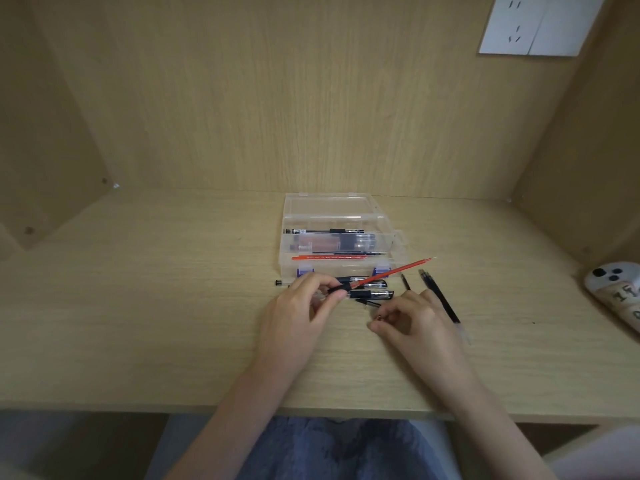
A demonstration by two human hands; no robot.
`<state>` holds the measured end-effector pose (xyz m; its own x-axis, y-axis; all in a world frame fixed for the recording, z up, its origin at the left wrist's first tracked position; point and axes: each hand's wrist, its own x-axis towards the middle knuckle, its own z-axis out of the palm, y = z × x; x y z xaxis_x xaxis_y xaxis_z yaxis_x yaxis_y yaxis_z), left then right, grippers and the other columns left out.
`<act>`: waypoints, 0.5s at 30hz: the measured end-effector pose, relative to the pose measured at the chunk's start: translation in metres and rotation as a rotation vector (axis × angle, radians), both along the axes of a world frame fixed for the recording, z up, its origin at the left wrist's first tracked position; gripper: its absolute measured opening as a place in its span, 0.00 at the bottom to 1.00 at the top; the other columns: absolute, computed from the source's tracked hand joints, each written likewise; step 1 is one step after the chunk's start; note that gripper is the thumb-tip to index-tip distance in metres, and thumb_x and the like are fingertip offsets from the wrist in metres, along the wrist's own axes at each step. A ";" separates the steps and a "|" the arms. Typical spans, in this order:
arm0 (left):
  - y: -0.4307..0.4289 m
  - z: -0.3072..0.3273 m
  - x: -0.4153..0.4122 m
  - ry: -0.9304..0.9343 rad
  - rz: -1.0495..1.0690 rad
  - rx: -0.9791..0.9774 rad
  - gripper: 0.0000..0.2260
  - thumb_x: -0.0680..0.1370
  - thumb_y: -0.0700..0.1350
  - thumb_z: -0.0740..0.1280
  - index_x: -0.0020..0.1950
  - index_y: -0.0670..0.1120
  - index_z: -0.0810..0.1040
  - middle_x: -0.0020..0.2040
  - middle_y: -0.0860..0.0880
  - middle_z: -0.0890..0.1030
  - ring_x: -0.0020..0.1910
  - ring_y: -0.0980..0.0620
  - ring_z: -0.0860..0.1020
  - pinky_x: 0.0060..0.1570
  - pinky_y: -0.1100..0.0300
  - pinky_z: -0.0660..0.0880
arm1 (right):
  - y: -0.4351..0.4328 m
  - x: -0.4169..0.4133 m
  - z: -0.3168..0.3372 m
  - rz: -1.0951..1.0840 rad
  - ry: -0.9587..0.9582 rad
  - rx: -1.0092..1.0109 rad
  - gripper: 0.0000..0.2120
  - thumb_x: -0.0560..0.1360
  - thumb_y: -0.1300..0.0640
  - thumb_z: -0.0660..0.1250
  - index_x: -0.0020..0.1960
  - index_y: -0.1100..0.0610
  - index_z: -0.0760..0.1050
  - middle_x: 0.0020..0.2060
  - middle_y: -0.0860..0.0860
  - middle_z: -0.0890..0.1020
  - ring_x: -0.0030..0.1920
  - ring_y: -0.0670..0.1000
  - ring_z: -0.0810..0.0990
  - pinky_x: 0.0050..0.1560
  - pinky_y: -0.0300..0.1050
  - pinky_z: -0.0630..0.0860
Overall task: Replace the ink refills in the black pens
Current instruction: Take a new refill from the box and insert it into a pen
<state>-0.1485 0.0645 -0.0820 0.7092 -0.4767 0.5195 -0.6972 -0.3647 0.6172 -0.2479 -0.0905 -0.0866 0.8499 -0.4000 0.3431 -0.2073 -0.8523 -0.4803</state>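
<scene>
My left hand (pixel 304 306) grips a clear pen barrel with a black grip (pixel 337 289), and a red refill (pixel 398 270) sticks out of it up to the right. My right hand (pixel 412 323) has its fingers curled and pinches a small metal-tipped pen part (pixel 379 318) just above the desk. Two black capped pens (pixel 372 289) lie on the desk between my hands and the box. A black refill (pixel 441 299) and a short black piece (pixel 406 282) lie to the right of my right hand.
An open clear plastic box (pixel 388 233) stands behind the pens and holds a black pen, more pens and red and black refills. A small black piece (pixel 278 282) lies left of my left hand. A white patterned object (pixel 616 292) rests at the desk's right edge.
</scene>
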 end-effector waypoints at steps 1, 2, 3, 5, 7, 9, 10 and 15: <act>0.000 0.000 0.000 -0.006 0.000 0.005 0.09 0.74 0.53 0.65 0.49 0.51 0.78 0.43 0.59 0.78 0.37 0.61 0.77 0.35 0.68 0.72 | -0.001 0.000 0.000 0.006 -0.003 0.014 0.06 0.67 0.49 0.74 0.42 0.48 0.80 0.37 0.40 0.76 0.46 0.45 0.69 0.45 0.24 0.62; 0.000 0.000 0.000 -0.011 -0.001 0.007 0.09 0.74 0.53 0.65 0.50 0.51 0.78 0.43 0.59 0.78 0.37 0.61 0.77 0.35 0.67 0.72 | -0.001 0.000 0.000 0.016 -0.004 0.029 0.07 0.67 0.49 0.75 0.43 0.48 0.80 0.37 0.40 0.76 0.46 0.45 0.69 0.45 0.25 0.63; 0.000 -0.001 0.001 -0.012 -0.005 0.008 0.09 0.74 0.53 0.65 0.50 0.51 0.78 0.43 0.59 0.78 0.37 0.61 0.77 0.35 0.66 0.73 | -0.002 -0.001 0.001 0.023 -0.001 0.043 0.07 0.67 0.50 0.75 0.43 0.48 0.80 0.37 0.41 0.76 0.46 0.45 0.69 0.45 0.26 0.63; 0.000 0.000 0.001 -0.006 -0.010 0.009 0.09 0.74 0.53 0.64 0.50 0.51 0.78 0.43 0.59 0.79 0.37 0.61 0.77 0.35 0.65 0.74 | -0.003 -0.002 0.002 0.029 -0.002 0.066 0.08 0.66 0.50 0.76 0.44 0.46 0.80 0.37 0.42 0.77 0.46 0.44 0.69 0.45 0.25 0.63; 0.000 0.000 0.001 -0.003 -0.012 0.016 0.09 0.74 0.53 0.65 0.50 0.52 0.78 0.43 0.59 0.79 0.37 0.61 0.77 0.36 0.66 0.73 | -0.003 -0.003 0.003 0.030 -0.022 0.095 0.09 0.66 0.51 0.76 0.45 0.46 0.81 0.37 0.42 0.77 0.46 0.44 0.69 0.46 0.25 0.63; 0.000 0.000 0.001 0.004 -0.014 0.015 0.08 0.74 0.54 0.65 0.50 0.52 0.78 0.43 0.59 0.78 0.37 0.61 0.77 0.36 0.67 0.73 | -0.003 -0.003 0.005 0.014 -0.070 0.168 0.09 0.66 0.53 0.76 0.45 0.47 0.81 0.36 0.43 0.78 0.45 0.43 0.70 0.46 0.26 0.63; 0.000 0.000 0.001 0.012 -0.017 0.014 0.08 0.74 0.54 0.65 0.49 0.52 0.78 0.43 0.59 0.78 0.38 0.61 0.77 0.36 0.67 0.72 | -0.003 -0.003 0.006 0.008 -0.105 0.244 0.09 0.66 0.54 0.76 0.45 0.48 0.81 0.36 0.44 0.79 0.45 0.43 0.71 0.45 0.27 0.64; 0.000 -0.002 0.002 0.029 -0.029 -0.003 0.06 0.74 0.53 0.67 0.48 0.53 0.78 0.42 0.60 0.78 0.39 0.60 0.77 0.36 0.64 0.74 | 0.004 -0.005 0.019 0.052 -0.289 0.838 0.05 0.72 0.56 0.71 0.47 0.52 0.83 0.40 0.45 0.84 0.41 0.42 0.79 0.43 0.31 0.71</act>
